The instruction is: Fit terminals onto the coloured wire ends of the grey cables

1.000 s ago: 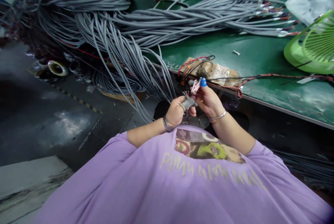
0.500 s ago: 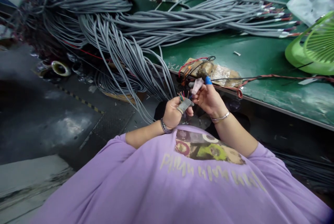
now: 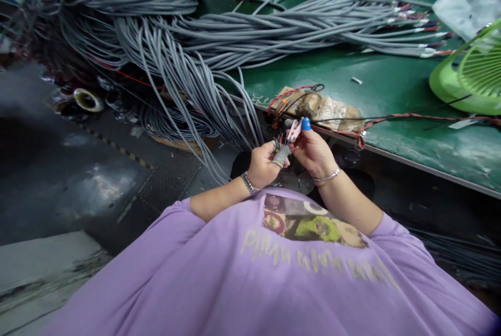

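My left hand is closed around the end of a cable, and a fan of thin coloured wires sticks up from its fingers. A grey wrap covers its thumb. Beside it, my right hand pinches a small pale pink clip between thumb and fingers, right at the wire tips. A blue cover sits on the right thumb. Whether the clip's jaws are closed on a wire is too small to tell. Just beyond the hands, a taped brown block with red and black leads lies at the table edge.
Long bundles of grey cable lie across the green table, and some hang over its edge at the left. A green fan and a clear plastic bag are on the right. Wire coils sit below the table.
My right hand has moved slightly left and down, bringing the pink clip closer to the coloured wires. The clip has turned in its fingers. My left hand has tilted a little toward it.
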Motion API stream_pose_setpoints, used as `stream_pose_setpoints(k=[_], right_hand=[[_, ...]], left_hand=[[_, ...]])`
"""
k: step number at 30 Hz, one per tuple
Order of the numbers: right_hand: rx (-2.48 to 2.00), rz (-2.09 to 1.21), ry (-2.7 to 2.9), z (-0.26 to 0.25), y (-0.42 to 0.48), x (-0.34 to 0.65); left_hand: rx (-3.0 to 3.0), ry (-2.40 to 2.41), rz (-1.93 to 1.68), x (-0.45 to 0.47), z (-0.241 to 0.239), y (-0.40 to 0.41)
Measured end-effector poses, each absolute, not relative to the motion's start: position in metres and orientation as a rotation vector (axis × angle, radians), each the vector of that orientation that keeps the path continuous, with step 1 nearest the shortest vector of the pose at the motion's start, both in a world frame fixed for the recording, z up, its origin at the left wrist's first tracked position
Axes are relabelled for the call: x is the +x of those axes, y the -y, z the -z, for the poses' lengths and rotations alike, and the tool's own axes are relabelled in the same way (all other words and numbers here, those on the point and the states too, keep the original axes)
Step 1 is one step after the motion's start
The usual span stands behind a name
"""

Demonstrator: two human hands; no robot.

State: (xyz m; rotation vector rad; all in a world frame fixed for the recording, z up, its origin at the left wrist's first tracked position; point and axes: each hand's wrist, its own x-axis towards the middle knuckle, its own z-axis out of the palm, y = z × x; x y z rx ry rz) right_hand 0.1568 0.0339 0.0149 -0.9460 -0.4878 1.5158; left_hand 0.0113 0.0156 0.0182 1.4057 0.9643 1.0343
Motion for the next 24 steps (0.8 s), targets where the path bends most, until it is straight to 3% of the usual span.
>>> stream_pose_setpoints(k=[13,24], right_hand=[[-0.985,-1.680,0.516,-0.020,-0.028,0.165],[-0.959,-1.536,0.539,-0.019,-0.029,0.158]], left_hand=[[1.606,-1.041,-1.197,-0.008,-0.023,-0.015],[1.963,-1.157,-1.334,-0.004,-0.021,-0.041]])
